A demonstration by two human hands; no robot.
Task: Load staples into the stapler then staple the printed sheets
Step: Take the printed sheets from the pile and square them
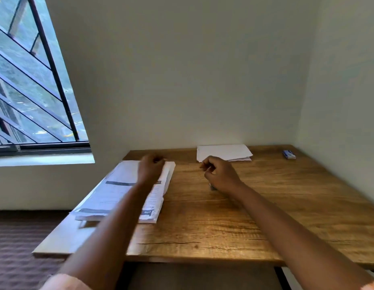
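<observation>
A stack of printed sheets (pixel 123 191) lies on the left part of the wooden table (pixel 223 222), and it looks blurred. My left hand (pixel 150 168) is at the stack's far edge with its fingers curled over the paper. My right hand (pixel 220 175) hovers over the middle of the table with curled fingers, and I see nothing in them. A small grey object (pixel 212 187), perhaps the stapler, peeks out from under my right wrist and is mostly hidden. A small blue staple box (pixel 289 154) lies at the far right corner.
A few white sheets (pixel 225 151) lie at the back of the table against the wall. Walls close off the back and right sides. A barred window (pixel 31 84) is on the left, and carpet lies below the table's left edge.
</observation>
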